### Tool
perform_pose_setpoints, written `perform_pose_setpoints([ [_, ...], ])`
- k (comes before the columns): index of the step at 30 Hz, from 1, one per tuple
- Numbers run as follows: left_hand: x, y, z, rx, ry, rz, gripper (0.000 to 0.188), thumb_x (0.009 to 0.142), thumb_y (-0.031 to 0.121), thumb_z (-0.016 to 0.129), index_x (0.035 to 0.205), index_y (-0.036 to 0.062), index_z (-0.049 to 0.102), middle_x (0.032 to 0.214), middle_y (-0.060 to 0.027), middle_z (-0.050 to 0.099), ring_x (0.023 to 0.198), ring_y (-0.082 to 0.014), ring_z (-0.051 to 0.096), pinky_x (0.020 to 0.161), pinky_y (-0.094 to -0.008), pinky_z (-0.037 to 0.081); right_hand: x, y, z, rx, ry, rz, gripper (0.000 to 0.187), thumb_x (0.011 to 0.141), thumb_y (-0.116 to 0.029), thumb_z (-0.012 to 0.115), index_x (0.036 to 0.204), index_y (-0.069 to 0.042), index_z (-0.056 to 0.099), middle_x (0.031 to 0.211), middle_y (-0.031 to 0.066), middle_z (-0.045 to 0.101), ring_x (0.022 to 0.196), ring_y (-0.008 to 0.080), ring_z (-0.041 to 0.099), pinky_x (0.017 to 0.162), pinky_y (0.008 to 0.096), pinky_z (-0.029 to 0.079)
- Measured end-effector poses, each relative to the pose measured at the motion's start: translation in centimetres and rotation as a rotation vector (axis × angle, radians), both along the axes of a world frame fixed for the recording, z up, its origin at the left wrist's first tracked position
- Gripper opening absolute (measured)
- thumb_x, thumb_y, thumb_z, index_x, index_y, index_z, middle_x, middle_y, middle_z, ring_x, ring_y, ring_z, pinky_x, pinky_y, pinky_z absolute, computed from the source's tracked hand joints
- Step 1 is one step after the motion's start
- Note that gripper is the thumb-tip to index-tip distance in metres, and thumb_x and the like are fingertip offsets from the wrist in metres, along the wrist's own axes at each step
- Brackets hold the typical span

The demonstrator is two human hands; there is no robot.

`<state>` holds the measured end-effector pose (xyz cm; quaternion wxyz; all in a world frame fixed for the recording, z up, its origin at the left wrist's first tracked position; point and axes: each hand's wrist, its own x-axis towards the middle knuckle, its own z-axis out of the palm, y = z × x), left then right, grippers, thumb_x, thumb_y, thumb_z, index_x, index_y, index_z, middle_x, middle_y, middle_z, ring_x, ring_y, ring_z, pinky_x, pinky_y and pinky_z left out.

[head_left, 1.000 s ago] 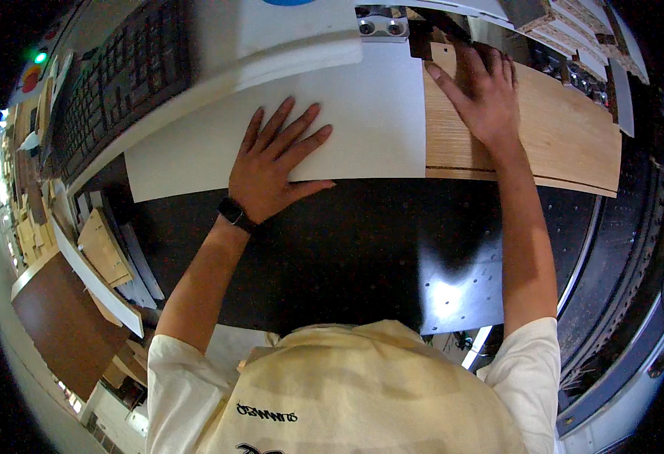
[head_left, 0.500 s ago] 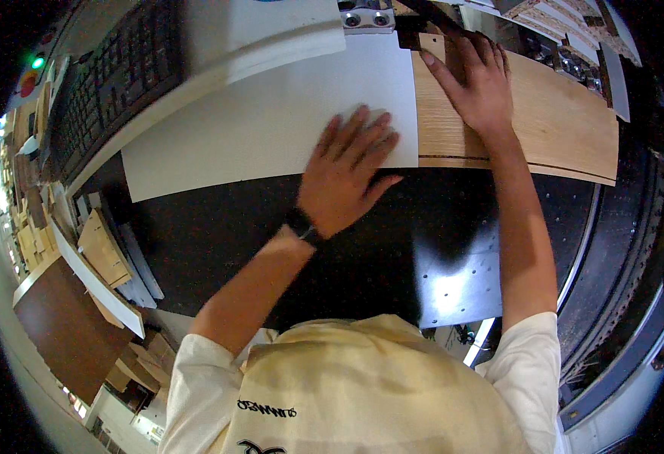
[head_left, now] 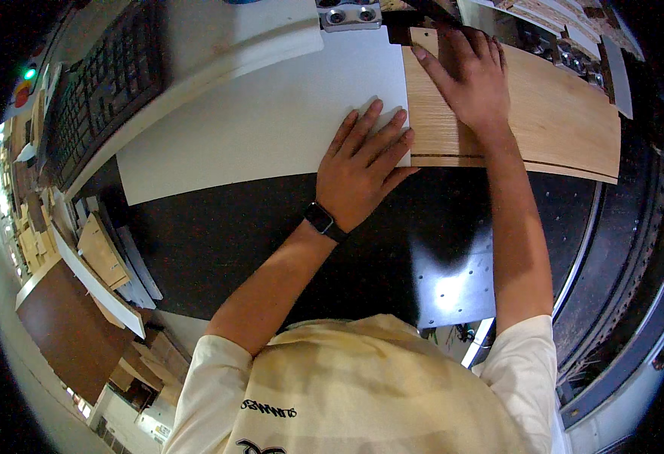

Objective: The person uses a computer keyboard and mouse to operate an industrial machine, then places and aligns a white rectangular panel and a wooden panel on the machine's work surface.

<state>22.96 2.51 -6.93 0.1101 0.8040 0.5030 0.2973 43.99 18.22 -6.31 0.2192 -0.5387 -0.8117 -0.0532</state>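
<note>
A white panel point(head_left: 233, 121) lies flat on the black machine table, its right edge meeting a light wood-grain board point(head_left: 562, 113) with a dark groove along the near side. My left hand point(head_left: 366, 163) rests flat on the panel's right end, fingers spread; the fingertips and thumb reach the seam. On the wood-grain board lies my right hand point(head_left: 474, 91), fingers stretched toward its far edge and thumb apart. The thumb tip is by a small wooden piece point(head_left: 424, 38) with a hole. Shadow partly hides the right fingertips.
A metal fitting with two round recesses point(head_left: 349, 15) stands beyond the panel. At the left is a black keyboard point(head_left: 105, 94). Stacked boards point(head_left: 105, 250) and a brown panel point(head_left: 71, 318) stand lower left. Metal rails point(head_left: 593, 242) run along the right; a perforated metal plate point(head_left: 457, 284) sits near me.
My left hand has slid right along the white panel to the seam. My right hand stays on the wood-grain board. The whole view has shifted slightly.
</note>
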Motion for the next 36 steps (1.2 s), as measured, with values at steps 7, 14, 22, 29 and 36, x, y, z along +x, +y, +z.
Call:
perform_pose_setpoints([
  [7,0.0,0.0,-0.1,-0.005,-0.01,0.001,0.062,0.086,0.039,0.082,0.142,0.0205,0.063,0.159,-0.0039,0.055,0.151,-0.0362,0.044,0.125,-0.057,0.034,-0.2,-0.1,0.1,-0.013,-0.001,-0.003,0.076,0.096,-0.072,0.057,0.138,-0.009,0.065,0.138,0.0251,0.061,0.133,0.0452,0.054,0.121,0.0585,0.033],
  [14,0.1,0.0,-0.1,-0.01,-0.004,0.003,0.061,0.087,0.038,0.081,0.143,0.0201,0.062,0.16,-0.0038,0.054,0.151,-0.0365,0.044,0.125,-0.0581,0.033,-0.4,-0.3,0.6,-0.019,-0.017,-0.022,0.077,0.096,-0.072,0.056,0.14,-0.01,0.064,0.14,0.0252,0.061,0.135,0.0449,0.054,0.122,0.0575,0.034],
  [22,0.2,-0.1,-0.4,-0.014,-0.001,0.003,0.062,0.087,0.037,0.081,0.143,0.0197,0.062,0.161,-0.0033,0.052,0.153,-0.0357,0.042,0.125,-0.0593,0.032,-0.5,-0.3,0.6,-0.027,-0.002,-0.02,0.077,0.096,-0.071,0.057,0.141,-0.009,0.063,0.14,0.025,0.061,0.134,0.0438,0.055,0.122,0.0575,0.033],
  [29,0.1,-0.1,-0.4,-0.008,-0.002,0.0,0.065,0.087,0.037,0.082,0.145,0.0199,0.06,0.161,-0.0032,0.051,0.153,-0.036,0.041,0.126,-0.0589,0.03,-0.4,-0.4,0.3,0.026,-0.019,-0.042,0.065,0.095,-0.059,0.068,0.137,-0.01,0.066,0.133,0.0207,0.065,0.131,0.0402,0.057,0.119,0.0547,0.038],
  [36,0.2,-0.1,-0.6,-0.003,-0.006,-0.008,0.065,0.086,0.036,0.082,0.145,0.0198,0.06,0.162,-0.0041,0.05,0.153,-0.0373,0.04,0.126,-0.0594,0.03,-0.3,-0.3,0.1,0.032,-0.032,-0.041,0.066,0.095,-0.062,0.066,0.137,-0.011,0.066,0.135,0.0216,0.064,0.129,0.0423,0.057,0.117,0.0554,0.039],
])
